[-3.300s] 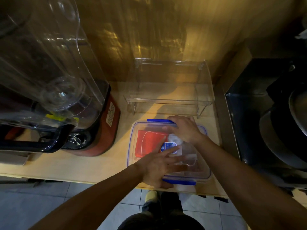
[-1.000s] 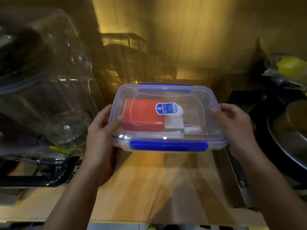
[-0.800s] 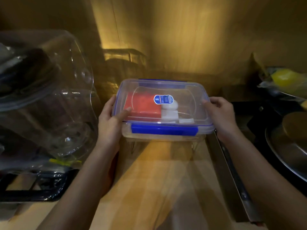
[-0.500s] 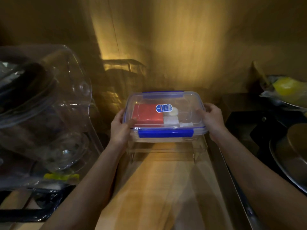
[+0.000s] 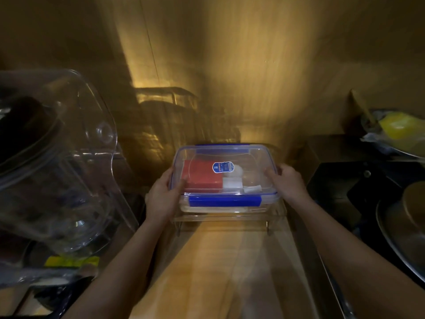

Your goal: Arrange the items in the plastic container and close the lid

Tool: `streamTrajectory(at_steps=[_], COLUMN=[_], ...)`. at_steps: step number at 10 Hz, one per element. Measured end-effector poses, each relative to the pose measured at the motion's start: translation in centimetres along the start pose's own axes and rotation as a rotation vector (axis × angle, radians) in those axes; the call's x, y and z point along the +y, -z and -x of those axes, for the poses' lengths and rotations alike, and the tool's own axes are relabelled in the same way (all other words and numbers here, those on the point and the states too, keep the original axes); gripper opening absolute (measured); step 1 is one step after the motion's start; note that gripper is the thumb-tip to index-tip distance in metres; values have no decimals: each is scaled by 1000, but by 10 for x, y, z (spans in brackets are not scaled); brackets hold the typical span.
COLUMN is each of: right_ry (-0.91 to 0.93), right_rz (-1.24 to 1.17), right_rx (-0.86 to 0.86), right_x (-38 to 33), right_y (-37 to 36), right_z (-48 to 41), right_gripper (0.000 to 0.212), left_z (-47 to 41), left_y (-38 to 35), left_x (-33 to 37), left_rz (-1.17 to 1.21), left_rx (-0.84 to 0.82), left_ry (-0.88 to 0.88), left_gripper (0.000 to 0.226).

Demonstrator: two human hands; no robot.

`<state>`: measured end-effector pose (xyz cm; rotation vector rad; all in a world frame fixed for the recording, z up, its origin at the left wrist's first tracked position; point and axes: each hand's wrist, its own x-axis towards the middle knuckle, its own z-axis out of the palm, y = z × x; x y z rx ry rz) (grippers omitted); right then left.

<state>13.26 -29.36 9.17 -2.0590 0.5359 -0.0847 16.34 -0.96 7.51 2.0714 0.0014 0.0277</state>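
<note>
The clear plastic container (image 5: 257, 162) has its lid on, with blue clips at front and back. It sits on a clear acrylic riser (image 5: 276, 215) at the back of the wooden counter. Inside I see a red box (image 5: 202, 177), a white round item (image 5: 236, 172) under a blue label, and small white pieces. My left hand (image 5: 162, 196) grips the container's left side. My right hand (image 5: 288, 180) grips its right side.
A big clear blender jug (image 5: 57, 162) on its base fills the left. A dark stove area with a metal pan (image 5: 404, 231) lies right, and a yellow item (image 5: 400, 127) beyond it. The wooden counter (image 5: 225, 268) runs toward me; a wall stands behind.
Both hands lifted the closed container off the counter, carried it away from me and set it on the clear riser near the wall.
</note>
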Motion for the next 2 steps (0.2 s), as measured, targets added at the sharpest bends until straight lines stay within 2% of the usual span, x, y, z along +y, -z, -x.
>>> streamTrajectory(at_steps=[1,2], right_ry=[47,191], right_rz=[290,434], right_rx=[29,46], right_x=[-14,-33], right_y=[6,10], right_z=[-2,-2], right_gripper=[31,40], left_z=[-3,-6], left_y=[5,8], left_x=[10,34], left_rz=[-444,-543], left_rx=[187,210], left_ry=[-215,-218], left_gripper=[48,55])
